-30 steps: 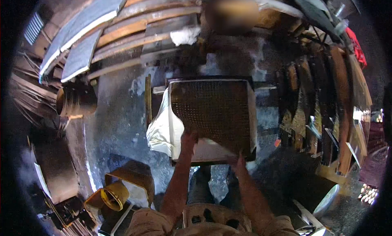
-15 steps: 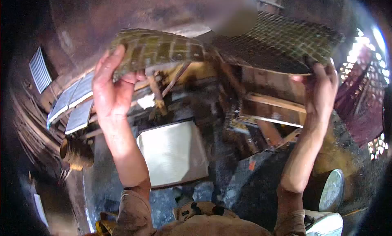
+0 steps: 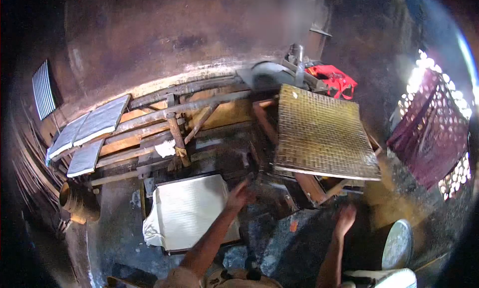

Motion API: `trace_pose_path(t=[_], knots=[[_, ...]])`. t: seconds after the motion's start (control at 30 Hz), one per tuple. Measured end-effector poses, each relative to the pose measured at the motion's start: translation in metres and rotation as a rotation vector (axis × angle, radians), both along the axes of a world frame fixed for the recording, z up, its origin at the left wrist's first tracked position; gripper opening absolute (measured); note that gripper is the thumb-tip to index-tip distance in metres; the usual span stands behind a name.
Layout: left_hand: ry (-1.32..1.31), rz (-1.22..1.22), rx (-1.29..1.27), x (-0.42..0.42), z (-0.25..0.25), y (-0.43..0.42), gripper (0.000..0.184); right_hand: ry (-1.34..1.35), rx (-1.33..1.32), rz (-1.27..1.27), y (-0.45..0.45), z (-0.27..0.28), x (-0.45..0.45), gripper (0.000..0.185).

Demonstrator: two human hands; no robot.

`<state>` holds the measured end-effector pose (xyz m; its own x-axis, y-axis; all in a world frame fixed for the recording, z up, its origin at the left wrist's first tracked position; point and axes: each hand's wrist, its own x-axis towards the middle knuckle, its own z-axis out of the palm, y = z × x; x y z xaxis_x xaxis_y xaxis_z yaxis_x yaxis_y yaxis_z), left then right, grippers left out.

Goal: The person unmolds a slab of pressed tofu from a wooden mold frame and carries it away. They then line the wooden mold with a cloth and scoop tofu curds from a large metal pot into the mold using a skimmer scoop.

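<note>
A woven panel (image 3: 324, 133) with a pale front edge rests on a wooden stand at the right of centre, and neither hand touches it. My left hand (image 3: 240, 194) hangs in the air at the right edge of a white cloth-covered frame (image 3: 189, 213), fingers apart and nothing held. Below the panel, my right hand (image 3: 345, 219) is empty too, its fingers loosely spread and a little blurred. The cloth lies over the frame, with a bunched corner at its lower left.
Wooden rails (image 3: 199, 106) run along the back wall, with grey slabs (image 3: 100, 119) at their left end. Red fabric (image 3: 333, 79) and a clear bottle (image 3: 300, 66) lie behind the panel. A brown bucket (image 3: 80, 203) is at left, a round lid (image 3: 397, 244) at lower right.
The woven panel went from the frame up into both my hands and now lies on the stand at right. Both hands have let go of it and come back down.
</note>
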<state>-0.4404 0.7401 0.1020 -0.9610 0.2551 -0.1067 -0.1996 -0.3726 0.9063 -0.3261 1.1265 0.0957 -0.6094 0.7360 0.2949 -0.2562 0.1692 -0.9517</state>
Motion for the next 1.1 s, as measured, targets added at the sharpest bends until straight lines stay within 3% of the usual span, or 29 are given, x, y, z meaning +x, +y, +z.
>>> trace_pose_path(t=[0.03, 0.07, 0.1, 0.13, 0.17, 0.2, 0.27, 0.3, 0.33, 0.37, 0.4, 0.47, 0.53, 0.57, 0.6, 0.63, 0.7, 0.8, 0.87, 0.9, 0.93, 0.97, 1.0, 1.03, 1.07, 1.1], knots=[[-0.153, 0.059, -0.024, 0.026, -0.043, -0.039, 0.049, -0.671, 0.681, -0.067, -0.010, -0.070, 0.034, 0.021], [-0.308, 0.124, -0.036, 0.052, -0.087, -0.078, 0.050, -1.145, 1.474, -0.208, -0.020, -0.140, 0.068, 0.024], [-0.369, 0.094, 0.224, 0.079, -0.151, -0.131, 0.045, -0.884, 1.404, -0.193, -0.044, -0.214, 0.098, 0.027], [-0.426, 0.080, 0.488, 0.104, -0.201, -0.172, 0.041, -0.900, 1.017, 0.199, -0.088, -0.229, 0.118, 0.029], [-0.477, 0.237, 0.120, 0.122, -0.205, -0.193, 0.040, -1.011, 0.578, 0.498, -0.128, -0.222, 0.115, 0.032], [-0.539, 0.363, -0.260, 0.142, -0.209, -0.215, 0.038, -1.094, 0.428, 0.701, -0.172, -0.205, 0.105, 0.034], [-0.464, 0.431, -0.571, 0.176, -0.289, -0.274, 0.037, -1.170, 0.365, 0.961, -0.252, -0.170, 0.070, 0.039], [-0.465, 0.417, -0.789, 0.184, -0.294, -0.294, 0.038, -1.173, 0.296, 1.028, -0.284, -0.163, 0.049, 0.041], [-0.447, 0.387, -1.005, 0.183, -0.297, -0.314, 0.040, -1.061, 0.103, 1.051, -0.288, -0.216, 0.039, 0.039], [-0.481, 0.381, -1.002, 0.186, -0.309, -0.335, 0.040, -0.947, -0.103, 1.073, -0.294, -0.267, 0.029, 0.037], [-0.415, 0.401, -1.153, 0.190, -0.323, -0.352, 0.041, -0.837, -0.301, 1.096, -0.299, -0.319, 0.018, 0.035], [-0.277, 0.340, -1.356, 0.188, -0.341, -0.385, 0.047, -1.060, -0.400, 1.029, -0.308, -0.353, -0.027, 0.028], [-0.174, 0.289, -1.605, 0.185, -0.364, -0.410, 0.052, -1.273, 0.352, 1.017, -0.346, -0.336, -0.075, 0.024], [-0.238, 0.233, -1.634, 0.173, -0.354, -0.416, 0.053, -1.237, 0.773, 1.048, -0.375, -0.305, -0.092, 0.027], [-0.303, 0.171, -1.662, 0.165, -0.345, -0.422, 0.054, -1.141, 1.035, 1.028, -0.371, -0.330, -0.094, 0.032], [-0.168, 0.101, -1.809, 0.165, -0.356, -0.432, 0.054, -1.085, 1.162, 1.028, -0.375, -0.344, -0.100, 0.035], [-0.230, 0.025, -1.830, 0.163, -0.362, -0.444, 0.054, -1.063, 1.361, 0.956, -0.390, -0.349, -0.114, 0.041], [-0.247, -0.028, -1.873, 0.175, -0.381, -0.453, 0.047, -1.122, 1.469, 0.890, -0.389, -0.369, -0.112, 0.043], [-0.104, 0.004, -1.975, 0.182, -0.392, -0.454, 0.034, -1.136, 1.503, 0.875, -0.382, -0.379, -0.112, 0.040], [-0.235, 0.006, -1.745, 0.165, -0.368, -0.455, 0.025, -1.123, 1.195, 0.871, -0.379, -0.381, -0.115, 0.038], [-0.237, 0.005, -1.747, 0.169, -0.378, -0.458, 0.025, -1.112, 1.042, 0.866, -0.372, -0.384, -0.117, 0.037], [-0.284, 0.136, -1.661, 0.179, -0.398, -0.464, 0.023, -1.093, 0.890, 0.856, -0.367, -0.386, -0.120, 0.037], [-0.326, 0.264, -1.569, 0.186, -0.418, -0.471, 0.022, -0.924, 1.092, 0.769, -0.353, -0.397, -0.123, 0.032], [-0.086, 0.571, -1.518, 0.190, -0.440, -0.481, 0.022, -0.747, 1.282, 0.673, -0.337, -0.411, -0.129, 0.027], [-0.504, 0.606, -1.469, 0.163, -0.411, -0.481, 0.025, -0.743, 1.279, 0.673, -0.325, -0.424, -0.138, 0.027], [-0.667, 0.598, -1.395, 0.142, -0.403, -0.493, 0.029, -1.047, 0.717, 0.541, -0.315, -0.438, -0.150, 0.020]])
